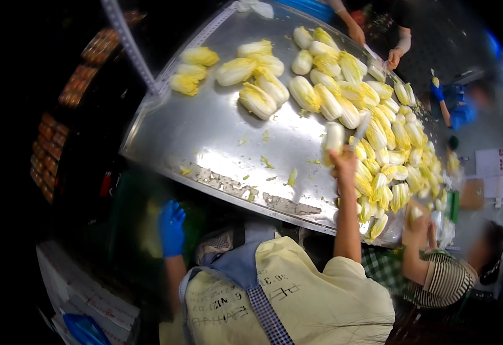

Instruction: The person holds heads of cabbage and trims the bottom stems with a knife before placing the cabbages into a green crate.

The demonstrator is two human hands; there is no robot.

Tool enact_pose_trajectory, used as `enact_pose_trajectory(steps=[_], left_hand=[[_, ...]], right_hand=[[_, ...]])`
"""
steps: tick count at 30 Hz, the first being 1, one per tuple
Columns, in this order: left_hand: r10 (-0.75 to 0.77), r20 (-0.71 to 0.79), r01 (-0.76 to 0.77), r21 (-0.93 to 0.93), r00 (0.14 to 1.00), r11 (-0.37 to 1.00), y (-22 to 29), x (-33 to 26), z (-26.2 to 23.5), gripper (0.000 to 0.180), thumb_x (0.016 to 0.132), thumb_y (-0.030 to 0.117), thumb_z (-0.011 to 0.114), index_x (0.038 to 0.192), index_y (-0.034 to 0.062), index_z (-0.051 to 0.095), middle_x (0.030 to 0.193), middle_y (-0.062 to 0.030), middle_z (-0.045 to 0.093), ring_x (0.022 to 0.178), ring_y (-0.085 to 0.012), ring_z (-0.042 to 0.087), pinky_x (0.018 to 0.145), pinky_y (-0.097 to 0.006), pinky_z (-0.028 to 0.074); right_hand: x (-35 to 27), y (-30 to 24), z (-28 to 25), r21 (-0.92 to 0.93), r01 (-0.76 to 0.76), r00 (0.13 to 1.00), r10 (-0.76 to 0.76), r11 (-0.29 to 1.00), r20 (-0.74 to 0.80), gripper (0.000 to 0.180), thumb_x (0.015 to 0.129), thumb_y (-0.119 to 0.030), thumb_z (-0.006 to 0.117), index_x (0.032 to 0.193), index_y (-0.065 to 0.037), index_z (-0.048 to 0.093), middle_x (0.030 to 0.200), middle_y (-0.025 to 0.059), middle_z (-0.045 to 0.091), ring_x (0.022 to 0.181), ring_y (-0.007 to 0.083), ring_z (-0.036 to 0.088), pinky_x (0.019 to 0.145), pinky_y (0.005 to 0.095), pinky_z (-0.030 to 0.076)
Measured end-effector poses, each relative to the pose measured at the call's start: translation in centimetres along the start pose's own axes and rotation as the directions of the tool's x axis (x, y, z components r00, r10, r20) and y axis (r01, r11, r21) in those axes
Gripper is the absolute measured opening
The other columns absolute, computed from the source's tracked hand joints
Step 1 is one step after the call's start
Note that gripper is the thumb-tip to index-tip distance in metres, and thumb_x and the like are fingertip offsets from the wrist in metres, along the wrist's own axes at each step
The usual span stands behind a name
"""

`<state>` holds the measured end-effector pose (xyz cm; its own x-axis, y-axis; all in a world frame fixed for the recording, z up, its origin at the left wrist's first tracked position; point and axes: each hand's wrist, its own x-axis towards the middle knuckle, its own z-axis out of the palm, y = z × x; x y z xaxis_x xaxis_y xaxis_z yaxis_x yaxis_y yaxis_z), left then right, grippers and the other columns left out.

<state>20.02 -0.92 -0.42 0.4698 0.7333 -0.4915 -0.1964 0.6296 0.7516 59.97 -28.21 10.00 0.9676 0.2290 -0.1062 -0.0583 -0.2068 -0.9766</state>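
- Right hand (343, 161), bare, is up over the steel table (205, 132), fingers closed round a knife (359, 131); blade points up & away, above the cabbage pile.
- Just left of that hand: one napa cabbage half (333, 138), pale stem end up, touching or nearly touching the hand — can't tell if the fingers also hold it.
- Left hand (171, 227) in a blue glove, off the table's near edge, low & to the left; fingers loosely spread, nothing visibly in the grip. Blurred green-yellow shape beside it, too smeared to name.
- Cabbage pile (389, 144): many halved napa cabbages, yellow cut faces, packed along the table's right side from far end to near edge.
- Smaller group (251, 80) of cabbage halves at table's far middle, a few more (191, 69) near far-left corner, well apart from the right hand.
- Leaf scraps (267, 163) scattered on bare metal between the groups; wet patches near front edge.
- Apron (297, 299), pale yellow w/ blue checked strap, fills lower middle.
- Other ppl: one in striped top (444, 282) at lower right, hand raised by the pile; bare hands (394, 57) at the far edge; blue-gloved hand (438, 92) far right.
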Motion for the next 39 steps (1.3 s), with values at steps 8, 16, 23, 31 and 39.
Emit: enact_pose_trajectory(steps=[8,16,23,31,39], left_hand=[[-0.039,-0.049,0.040,0.023,0.998,0.999,-1.3,2.0,1.6,0.032,0.086,0.018,0.052,0.118,0.0092,0.052,0.107,-0.0056,0.057,0.091,-0.0179,0.055,0.080,-0.031,0.043],[-0.087,-0.055,0.091,0.082,0.995,0.992,-2.5,3.1,4.9,0.029,0.086,0.015,0.053,0.114,0.0094,0.054,0.105,-0.0057,0.059,0.089,-0.0177,0.056,0.079,-0.030,0.045],[-0.099,-0.037,0.103,0.138,0.994,0.985,-2.9,2.6,6.6,0.028,0.084,0.016,0.055,0.111,0.0097,0.056,0.101,-0.0046,0.060,0.086,-0.0167,0.057,0.077,-0.030,0.045],[-0.102,0.027,0.090,0.289,0.994,0.953,-3.4,2.5,5.7,0.031,0.091,0.025,0.045,0.118,0.0108,0.050,0.110,-0.0072,0.056,0.098,-0.0220,0.054,0.085,-0.036,0.043],[-0.125,-0.041,0.131,0.230,0.991,0.964,-3.6,1.7,6.1,0.032,0.086,0.021,0.052,0.116,0.0096,0.051,0.108,-0.0070,0.057,0.096,-0.0204,0.055,0.081,-0.033,0.043]], right_hand=[[5.6,9.2,-28.1,-0.597,-0.236,0.753,-0.244,0.766,-0.611,0.038,0.061,-0.026,0.078,0.068,0.000,0.053,0.065,0.0121,0.056,0.054,0.0225,0.052,0.055,0.0353,0.044],[5.9,12.0,-32.1,-0.654,-0.500,0.771,-0.051,0.568,-0.634,0.039,0.065,-0.034,0.071,0.065,0.004,0.062,0.063,0.0184,0.060,0.061,0.0288,0.060,0.062,0.0405,0.046],[4.5,8.2,-26.2,-0.812,-0.465,0.726,-0.373,0.352,-0.578,0.052,0.066,-0.048,0.069,0.071,0.003,0.057,0.077,0.0216,0.061,0.074,0.0372,0.059,0.066,0.0459,0.044],[4.3,6.1,-20.9,-0.827,-0.512,0.853,0.026,0.231,-0.521,0.067,0.061,-0.050,0.072,0.096,0.002,0.047,0.093,0.0234,0.061,0.085,0.0378,0.060,0.074,0.0462,0.046],[3.3,4.7,-21.3,0.343,0.004,0.980,0.064,0.939,-0.186,0.056,0.073,-0.033,0.065,0.113,0.002,0.048,0.107,0.0161,0.057,0.093,0.0212,0.058,0.079,0.0328,0.048]])
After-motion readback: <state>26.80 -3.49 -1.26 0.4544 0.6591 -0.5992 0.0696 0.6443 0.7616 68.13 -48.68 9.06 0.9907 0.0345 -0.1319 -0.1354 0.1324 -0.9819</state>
